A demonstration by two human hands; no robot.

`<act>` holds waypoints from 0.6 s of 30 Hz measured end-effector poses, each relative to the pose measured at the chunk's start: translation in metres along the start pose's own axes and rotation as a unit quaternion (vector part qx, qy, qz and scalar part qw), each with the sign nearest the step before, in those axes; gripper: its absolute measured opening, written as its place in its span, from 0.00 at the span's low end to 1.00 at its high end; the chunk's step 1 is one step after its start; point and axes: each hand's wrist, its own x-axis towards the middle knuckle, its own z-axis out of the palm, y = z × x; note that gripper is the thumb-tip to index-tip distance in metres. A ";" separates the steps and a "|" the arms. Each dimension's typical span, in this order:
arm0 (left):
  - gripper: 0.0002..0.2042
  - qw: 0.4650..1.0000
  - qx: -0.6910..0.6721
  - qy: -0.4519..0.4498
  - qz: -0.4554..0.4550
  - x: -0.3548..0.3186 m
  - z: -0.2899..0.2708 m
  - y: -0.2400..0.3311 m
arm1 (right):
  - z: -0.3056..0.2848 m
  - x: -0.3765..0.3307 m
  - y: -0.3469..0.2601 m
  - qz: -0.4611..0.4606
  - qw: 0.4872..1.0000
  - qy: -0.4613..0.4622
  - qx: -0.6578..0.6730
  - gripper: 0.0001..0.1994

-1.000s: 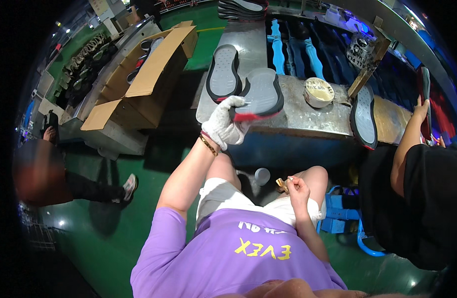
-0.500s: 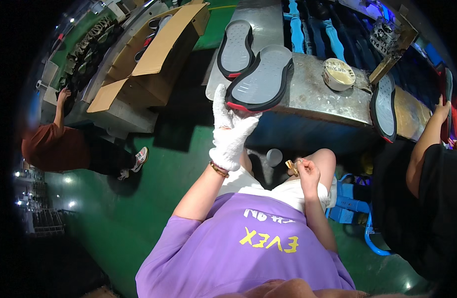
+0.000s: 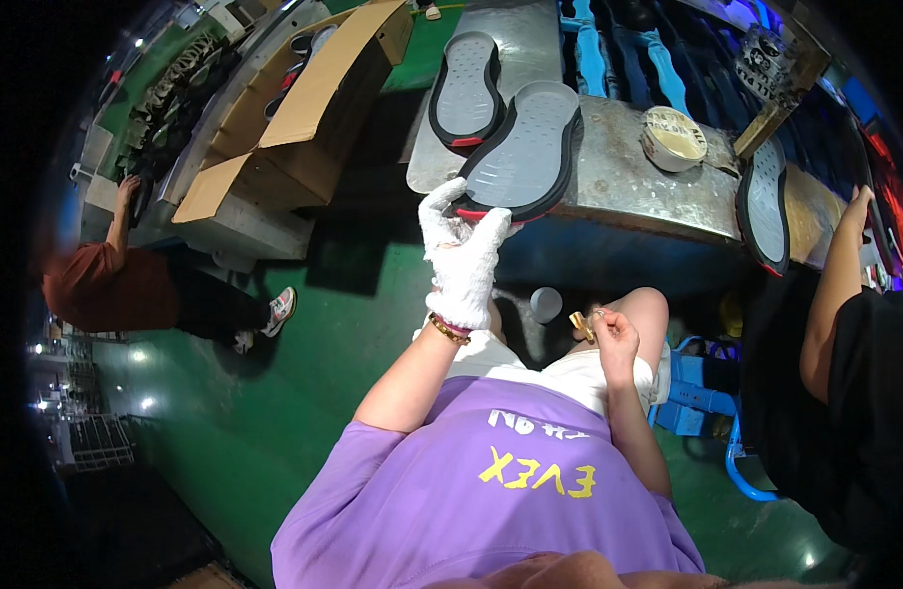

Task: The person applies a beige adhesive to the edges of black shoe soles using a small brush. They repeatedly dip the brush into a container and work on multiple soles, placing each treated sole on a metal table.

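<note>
My left hand (image 3: 461,260), in a white knitted glove, grips the red-edged near end of a grey shoe sole (image 3: 523,147) with a black rim. That end juts past the near edge of the metal bench; the rest lies over the top. Close beside it, to the left, rests a matching shoe sole (image 3: 467,86). Over my right thigh, my bare right hand (image 3: 616,339) is closed in a pinch on a small yellowish-tan piece (image 3: 582,326), too small to name surely. A round tub (image 3: 673,139) with pale contents stands on the bench to the right.
The metal bench (image 3: 618,187) runs along a line carrying blue strips (image 3: 589,59). Another sole (image 3: 765,208) lies at the bench's right, near a co-worker's arm (image 3: 832,294). Far left are an open cardboard box (image 3: 319,88) and a standing person (image 3: 127,290). A blue stool (image 3: 692,402) is at right.
My left hand's fingers have curled over the sole's near end, where one was stretched along its side. The right hand still pinches the tan piece.
</note>
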 end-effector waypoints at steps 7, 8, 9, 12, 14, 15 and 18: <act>0.20 1.000 -0.016 0.016 0.003 0.001 -0.006 -0.003 | 0.001 0.000 0.002 0.014 1.000 -0.008 0.024 0.06; 0.17 1.000 -0.027 0.013 0.006 0.002 -0.007 -0.004 | 0.001 0.000 0.003 0.016 1.000 -0.011 0.024 0.06; 0.15 0.999 -0.038 0.011 0.009 0.002 -0.008 -0.005 | 0.001 0.001 0.004 0.018 1.000 -0.011 0.023 0.06; 0.13 0.998 -0.052 0.015 0.012 0.003 -0.005 -0.003 | 0.002 0.001 0.003 0.015 1.000 -0.009 0.021 0.06; 0.13 0.998 -0.055 0.014 0.016 0.003 -0.004 -0.001 | 0.001 0.002 0.005 -0.005 1.000 -0.008 0.019 0.06; 0.13 0.998 -0.055 0.011 0.019 0.003 -0.005 0.000 | 0.000 0.002 0.005 -0.003 1.000 -0.007 0.019 0.06; 0.12 0.998 -0.063 0.007 0.020 0.004 -0.009 -0.001 | 0.000 0.001 0.004 0.006 1.000 -0.005 0.021 0.06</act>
